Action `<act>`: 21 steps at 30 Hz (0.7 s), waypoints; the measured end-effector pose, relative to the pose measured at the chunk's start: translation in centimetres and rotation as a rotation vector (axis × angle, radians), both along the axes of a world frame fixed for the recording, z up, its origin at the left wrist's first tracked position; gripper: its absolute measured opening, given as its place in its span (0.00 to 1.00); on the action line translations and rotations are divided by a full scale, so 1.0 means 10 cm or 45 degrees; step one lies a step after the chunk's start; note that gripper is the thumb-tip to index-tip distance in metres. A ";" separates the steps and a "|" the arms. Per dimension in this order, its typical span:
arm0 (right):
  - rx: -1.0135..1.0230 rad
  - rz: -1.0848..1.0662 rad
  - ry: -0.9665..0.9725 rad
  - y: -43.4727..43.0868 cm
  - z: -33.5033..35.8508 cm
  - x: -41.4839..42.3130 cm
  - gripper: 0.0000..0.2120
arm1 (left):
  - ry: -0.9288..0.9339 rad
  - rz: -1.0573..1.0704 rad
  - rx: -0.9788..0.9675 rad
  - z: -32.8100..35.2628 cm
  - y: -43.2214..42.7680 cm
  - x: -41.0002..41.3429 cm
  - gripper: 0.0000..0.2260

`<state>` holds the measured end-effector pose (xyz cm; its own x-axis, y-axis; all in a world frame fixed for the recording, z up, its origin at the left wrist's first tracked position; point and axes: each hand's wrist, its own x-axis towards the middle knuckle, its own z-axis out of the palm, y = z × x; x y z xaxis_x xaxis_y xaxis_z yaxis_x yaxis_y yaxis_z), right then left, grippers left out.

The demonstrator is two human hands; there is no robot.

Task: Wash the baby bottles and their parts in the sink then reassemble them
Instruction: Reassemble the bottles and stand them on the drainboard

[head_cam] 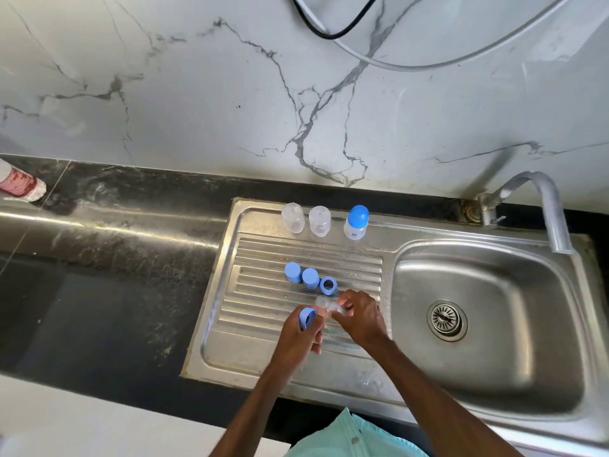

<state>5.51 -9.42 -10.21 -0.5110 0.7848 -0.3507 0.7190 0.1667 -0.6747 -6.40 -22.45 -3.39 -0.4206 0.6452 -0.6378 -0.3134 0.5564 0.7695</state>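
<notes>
Marble wall [197, 94] filled the top half. A white hose [428, 65] and a black cable [329, 34] looped across it, both cut off at the top edge. Below it ran the dark tabletop [115, 291] with the steel sink unit [250, 354] set in. The basin [494, 324] sat on the right, under the tap [547, 206]. A red-label bottle [19, 184] lay at the far left, mostly out of frame.

Both hands were over the ribbed drainboard, near its front. The left hand [301, 338] had its grip curled round a blue held ring [306, 318], fingers mostly hidden behind it. The right hand [362, 316] had its grip pinched on a clear part [339, 311], probably a teat; it was see-through and blurred, so its shape was hard to make out. A second clear piece [322, 301] lay just beside it on the ribs, edges barely readable.

At the back of the drainboard stood two clear bottle bodies [293, 217], side by side. A capped bottle [356, 222] with a blue dome stood right of them. Mid-drainboard were two blue caps [292, 272] and a loose ring [328, 285], in a touching row.
</notes>
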 end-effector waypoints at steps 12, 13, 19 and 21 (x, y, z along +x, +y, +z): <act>-1.095 -0.513 0.672 0.25 0.70 0.52 0.14 | -0.352 0.234 0.120 0.31 0.22 0.10 0.18; -1.141 -0.509 0.744 0.25 0.87 0.60 0.13 | -0.323 0.175 0.147 0.38 0.26 0.15 0.20; -1.013 -0.481 0.851 0.23 1.61 0.95 0.13 | -0.408 0.063 0.387 0.76 0.51 0.46 0.18; -0.872 -0.457 0.883 0.20 1.85 1.05 0.15 | -0.448 0.050 0.411 0.90 0.58 0.59 0.15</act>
